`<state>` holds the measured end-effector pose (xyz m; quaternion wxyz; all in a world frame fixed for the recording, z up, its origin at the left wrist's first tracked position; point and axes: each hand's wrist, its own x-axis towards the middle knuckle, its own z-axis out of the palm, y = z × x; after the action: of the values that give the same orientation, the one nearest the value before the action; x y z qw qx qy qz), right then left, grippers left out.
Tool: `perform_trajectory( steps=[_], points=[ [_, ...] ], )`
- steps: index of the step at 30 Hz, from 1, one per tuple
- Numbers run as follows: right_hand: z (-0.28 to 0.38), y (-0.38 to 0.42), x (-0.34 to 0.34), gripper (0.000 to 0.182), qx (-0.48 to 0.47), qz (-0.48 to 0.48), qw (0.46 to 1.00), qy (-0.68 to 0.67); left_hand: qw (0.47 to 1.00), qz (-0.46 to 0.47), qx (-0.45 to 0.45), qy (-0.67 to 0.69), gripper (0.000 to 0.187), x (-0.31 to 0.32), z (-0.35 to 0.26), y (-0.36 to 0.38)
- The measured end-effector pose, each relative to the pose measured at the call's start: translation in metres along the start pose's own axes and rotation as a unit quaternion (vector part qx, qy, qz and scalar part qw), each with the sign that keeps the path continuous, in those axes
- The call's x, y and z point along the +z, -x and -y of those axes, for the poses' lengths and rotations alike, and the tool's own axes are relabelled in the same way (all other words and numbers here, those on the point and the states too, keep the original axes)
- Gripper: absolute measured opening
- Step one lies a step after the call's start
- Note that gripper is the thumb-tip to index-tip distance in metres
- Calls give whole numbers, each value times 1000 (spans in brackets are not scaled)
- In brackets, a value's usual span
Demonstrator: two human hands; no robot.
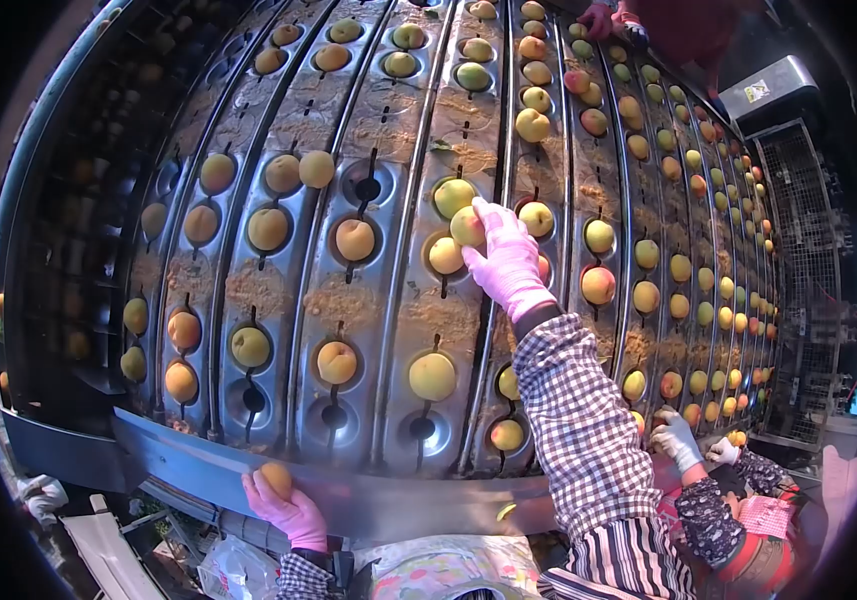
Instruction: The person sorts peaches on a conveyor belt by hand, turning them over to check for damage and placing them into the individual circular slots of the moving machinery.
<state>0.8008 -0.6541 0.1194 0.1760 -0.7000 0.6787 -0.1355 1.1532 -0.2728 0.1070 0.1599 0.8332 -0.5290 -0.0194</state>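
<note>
My right hand (pixel 508 260), in a pink glove, reaches over the metal cup conveyor (pixel 368 310). Its fingers are closed on a yellow-green peach (pixel 466 228) between two cups. One of those cups holds a greenish peach (pixel 453 196), the other a yellow peach (pixel 444 256). My left hand (pixel 293 515), also gloved in pink, grips an orange-yellow peach (pixel 274 480) just above the front metal ledge (pixel 378 505). A large yellow peach (pixel 432 377) sits in a cup in front of my right forearm. An unfilled cup (pixel 422 430) lies nearer to me.
A co-worker's gloved hand (pixel 676 440) works at the conveyor on my right. Another person's hands (pixel 608 18) show at the far side. A grey box (pixel 768 95) stands at the back right. A plastic bag (pixel 238 570) hangs below the ledge at lower left.
</note>
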Motion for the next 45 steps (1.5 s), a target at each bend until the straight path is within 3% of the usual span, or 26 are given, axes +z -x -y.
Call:
perform_trajectory(
  steps=[1, 4, 7, 8, 11, 12, 13, 16, 17, 22, 25, 27, 30, 33, 37, 39, 42, 45],
  points=[
    [-1, -7, 4, 72, 30, 37, 998, -35, 1000, 6, 3, 5, 70, -3, 0, -1],
    [2, -4, 2, 71, 82, 20, 978, -190, 996, 89, 17, 9, 70, -16, 9, -12],
    [6, 41, -8, 62, 112, 69, 900, -416, 992, 117, 29, 36, 73, -32, 13, -33],
    [8, 66, -11, 60, 85, 87, 854, -506, 990, 135, 11, 49, 72, -38, 11, -40],
    [35, 155, -34, 71, 154, 213, 693, -671, 964, 159, -59, 204, 69, -41, 12, -49],
    [44, 188, -38, 72, 190, 222, 624, -724, 930, 171, -133, 298, 66, -49, -11, -55],
    [48, 220, -31, 69, 193, 237, 552, -776, 903, 208, -148, 347, 64, -50, -20, -58],
    [69, 298, -14, 64, 200, 206, 397, -872, 798, 350, -223, 437, 58, -72, -74, -64],
    [73, 319, -7, 63, 201, 177, 350, -898, 785, 397, -180, 440, 58, -76, -95, -63],
    [80, 379, -20, 59, 213, 68, 310, -924, 715, 580, -4, 390, 56, -75, -162, -38],
    [71, 426, -23, 49, 224, -32, 325, -918, 615, 704, 36, 353, 55, -70, -181, -20],
    [60, 474, -25, 49, 280, -116, 305, -903, 580, 754, 54, 304, 52, -65, -190, -10],
    [43, 552, -18, 47, 370, -236, 319, -840, 514, 815, 54, 262, 50, -54, -200, 0],
    [21, 624, 10, 42, 408, -394, 207, -797, 479, 847, 53, 225, 50, -43, -209, 9],
    [-4, 672, 23, 44, 506, -525, 150, -668, 474, 854, 69, 200, 47, -39, -221, 17],
    [-15, 685, 38, 44, 496, -581, 85, -639, 479, 854, 75, 187, 47, -39, -226, 21],
    [-35, 699, 55, 47, 501, -606, 62, -615, 485, 854, 84, 166, 47, -40, -229, 24],
    [-63, 714, 58, 49, 487, -672, 2, -558, 496, 852, 91, 145, 48, -44, -231, 25]
  ],
)
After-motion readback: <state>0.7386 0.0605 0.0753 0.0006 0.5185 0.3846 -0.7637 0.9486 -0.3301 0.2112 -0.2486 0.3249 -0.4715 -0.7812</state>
